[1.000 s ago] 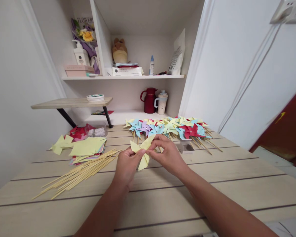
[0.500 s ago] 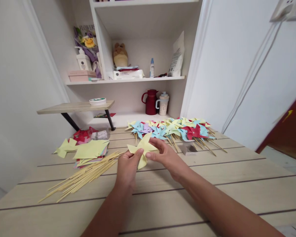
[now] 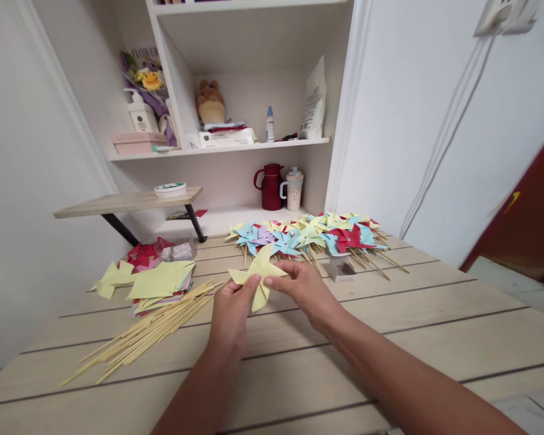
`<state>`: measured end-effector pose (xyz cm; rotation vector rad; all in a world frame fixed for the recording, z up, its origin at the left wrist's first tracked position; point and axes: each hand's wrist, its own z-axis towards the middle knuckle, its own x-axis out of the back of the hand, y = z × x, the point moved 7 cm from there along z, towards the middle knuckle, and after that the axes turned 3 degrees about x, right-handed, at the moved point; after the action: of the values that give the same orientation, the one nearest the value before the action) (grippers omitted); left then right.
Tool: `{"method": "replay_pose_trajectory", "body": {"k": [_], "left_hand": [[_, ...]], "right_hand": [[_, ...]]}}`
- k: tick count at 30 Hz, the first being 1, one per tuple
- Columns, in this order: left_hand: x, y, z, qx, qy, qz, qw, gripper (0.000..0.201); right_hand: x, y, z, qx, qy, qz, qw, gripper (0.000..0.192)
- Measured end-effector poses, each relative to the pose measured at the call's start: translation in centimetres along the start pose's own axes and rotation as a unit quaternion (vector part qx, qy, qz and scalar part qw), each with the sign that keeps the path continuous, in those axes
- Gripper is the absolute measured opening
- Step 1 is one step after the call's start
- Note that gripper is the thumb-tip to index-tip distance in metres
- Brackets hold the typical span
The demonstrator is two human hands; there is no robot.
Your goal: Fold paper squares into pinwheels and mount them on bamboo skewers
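A pale yellow paper pinwheel (image 3: 263, 266) is held above the table between both hands. My left hand (image 3: 233, 305) is closed on its lower left side, the thumb pressing near the centre. My right hand (image 3: 301, 287) pinches it from the right, thumb tip at the centre and the fingers partly behind the paper. To the left of my left hand lies a bundle of thin wooden sticks (image 3: 152, 329). Past them is a stack of coloured paper sheets (image 3: 161, 281), yellow on top, with a loose yellow pinwheel blank (image 3: 111, 279) beside it.
Finished pinwheels on sticks (image 3: 308, 235) are heaped at the table's back. A small clear box (image 3: 342, 269) with dark contents sits beyond my right hand. Another clear box (image 3: 179, 249) and red paper pieces (image 3: 147, 254) lie under a raised wooden stand (image 3: 127, 202). A red jug (image 3: 272, 187) stands behind.
The view has shifted slightly, so the surroundings sit further left. Both hands still hold the yellow pinwheel; my right thumb has moved a little closer to its centre.
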<state>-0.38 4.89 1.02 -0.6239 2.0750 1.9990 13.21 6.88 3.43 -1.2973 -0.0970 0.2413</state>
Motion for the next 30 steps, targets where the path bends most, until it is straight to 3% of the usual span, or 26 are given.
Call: {"method": "replay_pose_trajectory", "body": {"k": [7,22,28,30], "left_hand": [[-0.15,-0.01,-0.06,-0.002,-0.003,-0.009,1.000,0.041],[-0.06,-0.12,0.15,-0.019,-0.009,0.007,1.000,0.041],[0.59,0.55,0.41,-0.086,0.033,0.069,0.993,0.037],[0.32,0.14,0.60,-0.054,0.002,0.061,0.997,0.039]], "right_hand": [[0.44,-0.09,0.00,0.003,0.026,-0.036,0.999,0.019],[0.28,0.51,0.02,-0.002,0.015,-0.045,0.999,0.020],[-0.12,0.18,-0.09,0.002,0.013,-0.049,0.999,0.021],[-0.28,0.02,-0.01,0.011,0.002,-0.042,0.999,0.021]]}}
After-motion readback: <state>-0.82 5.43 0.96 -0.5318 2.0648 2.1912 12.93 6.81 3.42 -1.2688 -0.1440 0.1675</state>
